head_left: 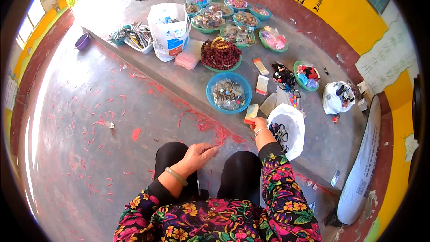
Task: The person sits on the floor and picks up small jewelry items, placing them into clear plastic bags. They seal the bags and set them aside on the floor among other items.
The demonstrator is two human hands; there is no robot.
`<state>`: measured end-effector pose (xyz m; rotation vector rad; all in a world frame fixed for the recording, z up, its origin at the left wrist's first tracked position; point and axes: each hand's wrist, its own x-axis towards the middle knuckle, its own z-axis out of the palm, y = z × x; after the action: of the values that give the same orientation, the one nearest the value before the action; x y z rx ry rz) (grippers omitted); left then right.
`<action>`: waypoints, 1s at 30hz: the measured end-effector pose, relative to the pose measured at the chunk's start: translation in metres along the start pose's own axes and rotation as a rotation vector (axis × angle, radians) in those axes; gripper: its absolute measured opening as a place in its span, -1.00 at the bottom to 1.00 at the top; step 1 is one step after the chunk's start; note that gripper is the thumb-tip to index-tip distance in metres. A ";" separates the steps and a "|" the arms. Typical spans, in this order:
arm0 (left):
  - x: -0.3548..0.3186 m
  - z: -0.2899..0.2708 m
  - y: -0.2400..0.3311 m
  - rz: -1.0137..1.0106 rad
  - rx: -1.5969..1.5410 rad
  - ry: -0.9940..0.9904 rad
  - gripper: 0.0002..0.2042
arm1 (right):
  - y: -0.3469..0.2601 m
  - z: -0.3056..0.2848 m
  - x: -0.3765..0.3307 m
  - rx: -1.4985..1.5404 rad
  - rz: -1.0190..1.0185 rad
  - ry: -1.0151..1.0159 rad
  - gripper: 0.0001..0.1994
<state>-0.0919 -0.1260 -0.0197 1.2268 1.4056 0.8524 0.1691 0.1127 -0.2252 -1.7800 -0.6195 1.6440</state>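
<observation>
My right hand (pixel 259 124) reaches ahead with its fingers closed on the near end of a small orange-and-white box (pixel 252 112), beside a white octagonal tub (pixel 293 130) that holds dark cords. Over my knees, my left hand (pixel 199 156) is curled with thumb and fingers together; whatever it may pinch is too small to make out. A blue basin (pixel 209 100) with small clear packets stands just beyond. Two similar flat boxes lie farther on, one white and orange (pixel 262 85) and one orange (pixel 260 66).
Behind stand a green basin of dark red bead strings (pixel 221 54), several packet-filled basins, a white bag (pixel 168 31) and a purple bowl (pixel 83 41). Red scraps (pixel 215 131) litter the low step's edge. A long wrapped roll (pixel 358 166) leans at the right wall.
</observation>
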 end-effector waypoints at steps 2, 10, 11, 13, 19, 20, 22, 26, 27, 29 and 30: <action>0.001 0.001 -0.001 0.004 0.039 0.012 -0.75 | -0.013 -0.005 -0.028 0.054 -0.010 -0.095 -0.83; 0.004 0.010 -0.004 -0.052 -0.315 0.078 -0.73 | -0.074 0.030 -0.239 -0.051 -0.248 -0.419 -0.82; 0.005 0.010 -0.005 -0.041 -0.447 0.084 -0.72 | -0.070 0.036 -0.257 -0.069 -0.269 -0.470 -0.81; 0.004 0.011 -0.003 -0.021 -0.711 0.106 -0.70 | -0.044 0.049 -0.273 -0.006 -0.332 -0.630 -0.82; -0.008 0.013 -0.003 0.064 -1.112 -0.001 -0.73 | 0.002 0.052 -0.295 -0.143 -0.402 -0.772 -0.80; -0.009 0.012 -0.008 0.088 -1.110 -0.035 -0.76 | 0.004 0.051 -0.296 -0.169 -0.432 -0.785 -0.81; -0.014 0.010 -0.007 0.054 -1.085 -0.016 -0.77 | 0.003 0.052 -0.297 -0.182 -0.427 -0.812 -0.82; -0.014 0.010 -0.007 0.049 -1.043 0.022 -0.81 | 0.000 0.050 -0.291 -0.280 -0.514 -0.779 -0.84; -0.011 0.011 -0.010 0.057 -1.029 0.037 -0.81 | 0.000 0.050 -0.287 -0.309 -0.561 -0.745 -0.83; -0.007 0.014 -0.014 0.000 -0.918 0.052 -0.82 | -0.003 0.050 -0.282 -0.272 -0.622 -0.614 -0.78; -0.005 0.016 -0.016 -0.028 -0.862 0.059 -0.83 | -0.004 0.050 -0.280 -0.253 -0.650 -0.549 -0.75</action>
<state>-0.0809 -0.1367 -0.0371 0.5167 0.9130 1.2945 0.0886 -0.0766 -0.0287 -1.0670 -1.5254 1.6041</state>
